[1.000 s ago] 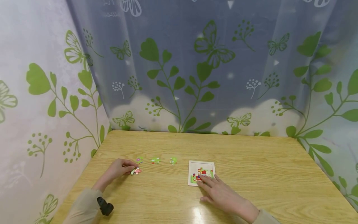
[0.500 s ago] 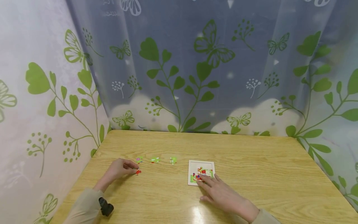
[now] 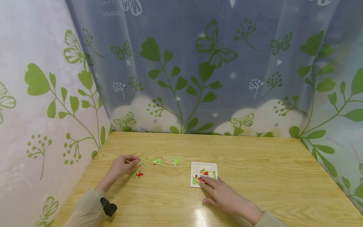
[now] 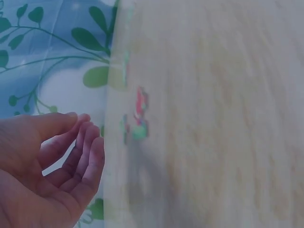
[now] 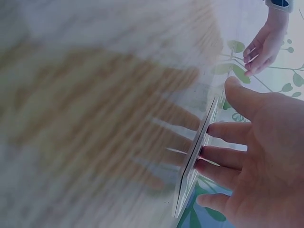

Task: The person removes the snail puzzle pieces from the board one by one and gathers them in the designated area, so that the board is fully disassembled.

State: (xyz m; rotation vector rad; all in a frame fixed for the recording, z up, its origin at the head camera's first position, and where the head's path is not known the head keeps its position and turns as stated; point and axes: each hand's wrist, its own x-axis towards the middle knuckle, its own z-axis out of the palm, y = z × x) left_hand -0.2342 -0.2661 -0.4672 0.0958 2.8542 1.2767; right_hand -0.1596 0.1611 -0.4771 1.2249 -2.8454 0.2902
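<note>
My left hand (image 3: pixel 120 167) hovers at the left of the table with thumb and fingers loosely bent. Its fingertips are right by a green-and-purple puzzle piece (image 3: pixel 142 162), and nothing shows between them in the left wrist view. Just below that hand a red-and-green puzzle piece (image 3: pixel 138 174) lies face up. The fingers of my right hand (image 3: pixel 225 192) are straight and rest on the lower right of a pale square puzzle board (image 3: pixel 195 167). Assembled red, green and white pieces fill the board's lower part, some covered by the fingers; its upper part shows bare backing.
Two more puzzle pieces, one green and white (image 3: pixel 157 161) and one green (image 3: pixel 175 162), lie in a row between the left hand and the board. A wooden table (image 3: pixel 263 164) carries everything. A printed curtain (image 3: pixel 181 78) hangs along its back edge.
My left hand has turned the pale-backed piece over to its red face, let go of it and moved up to the green-and-purple piece. My right hand has stayed on the board.
</note>
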